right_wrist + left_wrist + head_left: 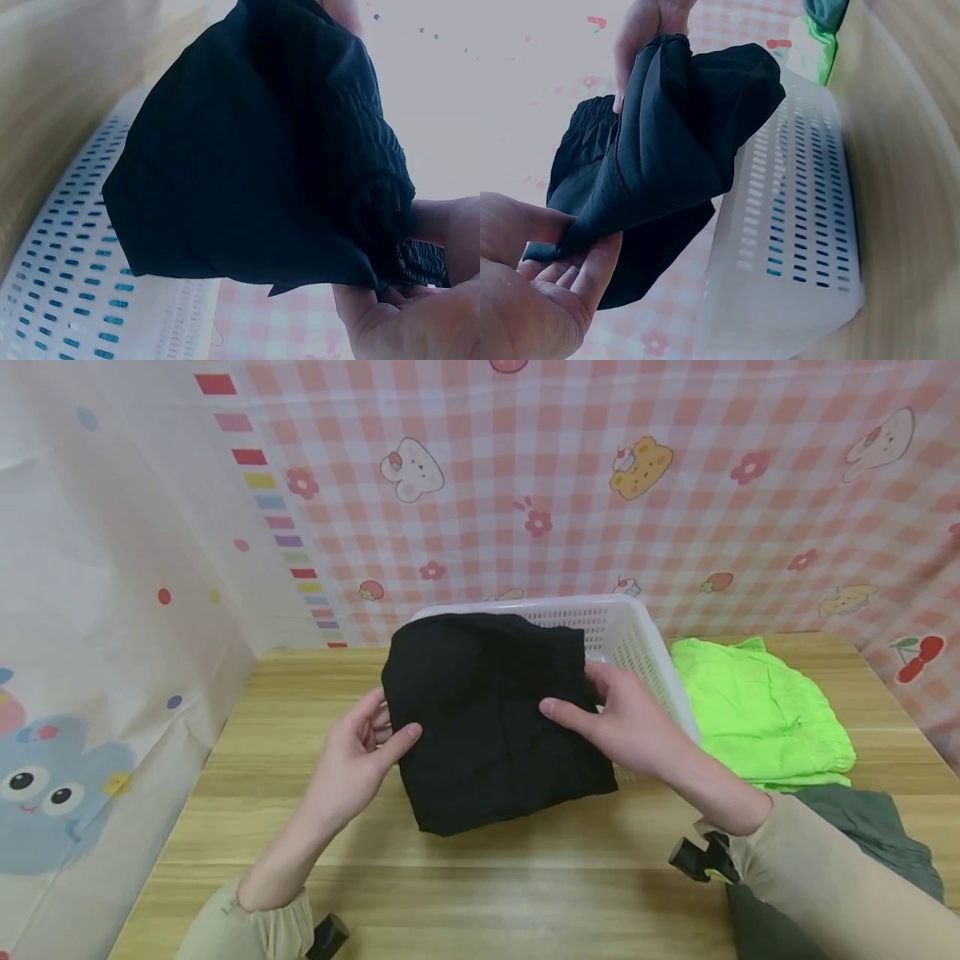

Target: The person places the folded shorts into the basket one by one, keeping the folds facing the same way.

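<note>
A folded black garment (495,727) with a gathered elastic waistband is held up in front of and over the white basket (658,664). My left hand (358,764) pinches its left edge, thumb on the near face and fingers behind. On the opposite side my right hand (637,718) grips the edge the same way. The left wrist view shows the cloth (667,150) in loose layers, its lower edge between thumb and fingers. In the right wrist view, the ruffled waistband (424,262) sits at the right hand's fingers (356,307).
The slotted basket stands at the back of the wooden table (300,827), partly hidden by the black cloth. Right of it lies a folded neon green garment (757,710). A dark green garment (862,814) lies nearer, partly beneath my right forearm. A patterned curtain (480,485) hangs behind.
</note>
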{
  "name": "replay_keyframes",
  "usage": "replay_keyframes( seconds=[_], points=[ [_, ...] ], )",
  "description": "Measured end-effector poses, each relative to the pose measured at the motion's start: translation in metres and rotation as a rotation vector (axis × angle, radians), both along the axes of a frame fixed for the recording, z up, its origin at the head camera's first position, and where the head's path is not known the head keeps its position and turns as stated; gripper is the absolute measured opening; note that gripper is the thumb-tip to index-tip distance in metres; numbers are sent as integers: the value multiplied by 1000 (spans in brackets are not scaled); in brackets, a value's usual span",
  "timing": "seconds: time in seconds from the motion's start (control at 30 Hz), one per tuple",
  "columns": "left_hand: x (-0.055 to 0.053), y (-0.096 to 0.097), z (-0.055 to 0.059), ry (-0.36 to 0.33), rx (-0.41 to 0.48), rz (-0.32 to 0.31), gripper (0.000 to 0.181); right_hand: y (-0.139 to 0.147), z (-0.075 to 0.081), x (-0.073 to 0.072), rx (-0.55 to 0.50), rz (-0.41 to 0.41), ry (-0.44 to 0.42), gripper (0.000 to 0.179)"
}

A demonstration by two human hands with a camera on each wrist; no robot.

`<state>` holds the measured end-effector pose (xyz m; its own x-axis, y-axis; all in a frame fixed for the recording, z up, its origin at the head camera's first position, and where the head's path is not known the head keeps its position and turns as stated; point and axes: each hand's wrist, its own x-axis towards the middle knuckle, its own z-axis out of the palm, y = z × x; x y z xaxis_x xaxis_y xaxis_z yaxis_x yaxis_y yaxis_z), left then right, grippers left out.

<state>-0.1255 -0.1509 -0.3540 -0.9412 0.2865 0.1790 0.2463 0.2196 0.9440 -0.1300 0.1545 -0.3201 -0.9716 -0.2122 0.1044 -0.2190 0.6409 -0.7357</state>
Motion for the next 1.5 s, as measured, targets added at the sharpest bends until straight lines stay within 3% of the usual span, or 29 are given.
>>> replay_keyframes(
  seconds=[0.2,0.43,0.6,1.0,1.27,1.5],
  points=[
    [-10,-1,4,-15,-13,4,52,0,6,-17,-3,37,-71,29],
    [-19,0,12,-76,16,-1,52,1,14,-29,-35,48,-151,33],
    [-25,3,22,-66,19,-4,54,2,24,-34,-32,38,-192,37],
    [-35,13,36,-31,57,27,55,6,42,-42,2,9,-63,30],
    [-42,17,37,18,24,53,55,8,45,-49,12,24,-59,38],
    [-47,19,40,28,20,57,55,9,48,-53,39,-9,-36,36]
  ],
)
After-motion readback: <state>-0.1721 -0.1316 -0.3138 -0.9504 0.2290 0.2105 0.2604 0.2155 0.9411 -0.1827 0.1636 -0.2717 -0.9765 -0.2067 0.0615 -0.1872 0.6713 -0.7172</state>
